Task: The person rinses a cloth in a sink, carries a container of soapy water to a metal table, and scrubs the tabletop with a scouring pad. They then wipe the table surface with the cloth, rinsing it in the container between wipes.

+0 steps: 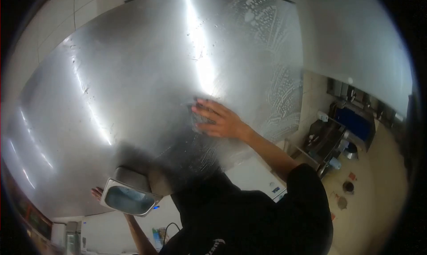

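Observation:
A small rectangular steel pan (129, 199) holds bluish, cloudy liquid and sits tilted at the lower left. My left hand (96, 193) supports it from behind; only the fingertips and forearm show past its side. Against a large brushed-steel panel (147, 77), my right hand (222, 121) presses with fingers slightly spread. Under those fingers lies a thin greyish piece (198, 120), too blended with the metal to name. Foamy streaks (284, 95) cover the panel's right side, and more wet marks show just below my right hand.
Pale wall tiles (53, 28) border the panel at upper left. Beneath it stands a white surface (253, 175). To the right are a metal counter unit (322, 139), a blue tray (353, 123) and small items on a beige floor (360, 210). A dark cable (171, 228) curves near my left arm.

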Available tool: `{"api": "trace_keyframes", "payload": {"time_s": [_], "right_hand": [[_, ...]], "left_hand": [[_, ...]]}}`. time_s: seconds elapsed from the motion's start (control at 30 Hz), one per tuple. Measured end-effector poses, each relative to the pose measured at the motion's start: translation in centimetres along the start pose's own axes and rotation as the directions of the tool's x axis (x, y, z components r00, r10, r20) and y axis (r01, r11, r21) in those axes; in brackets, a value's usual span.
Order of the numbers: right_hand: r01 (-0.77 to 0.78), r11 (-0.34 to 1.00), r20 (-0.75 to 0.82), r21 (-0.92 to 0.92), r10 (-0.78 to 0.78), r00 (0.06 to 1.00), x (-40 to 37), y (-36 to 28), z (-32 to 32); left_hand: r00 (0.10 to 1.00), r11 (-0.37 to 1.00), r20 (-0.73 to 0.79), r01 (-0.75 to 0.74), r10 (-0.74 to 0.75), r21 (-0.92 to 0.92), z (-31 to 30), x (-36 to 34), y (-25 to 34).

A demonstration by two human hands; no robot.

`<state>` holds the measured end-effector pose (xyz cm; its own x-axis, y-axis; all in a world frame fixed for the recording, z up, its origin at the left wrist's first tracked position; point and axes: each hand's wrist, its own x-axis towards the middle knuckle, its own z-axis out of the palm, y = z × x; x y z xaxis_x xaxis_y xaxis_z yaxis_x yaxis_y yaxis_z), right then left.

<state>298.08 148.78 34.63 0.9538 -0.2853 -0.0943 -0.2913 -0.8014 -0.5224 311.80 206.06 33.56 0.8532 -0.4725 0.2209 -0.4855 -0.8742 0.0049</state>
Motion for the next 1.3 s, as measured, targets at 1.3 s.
{"api": "trace_keyframes", "payload": {"time_s": [1.3], "right_hand": [[-0.241,0.93,-0.33,-0.277,0.144,0.933,-0.2,7.1,-2.2]], "left_hand": [[0.961,0.99,0.24,0.131,-0.14,0.053,-1.4,0.7,0.8]]}}
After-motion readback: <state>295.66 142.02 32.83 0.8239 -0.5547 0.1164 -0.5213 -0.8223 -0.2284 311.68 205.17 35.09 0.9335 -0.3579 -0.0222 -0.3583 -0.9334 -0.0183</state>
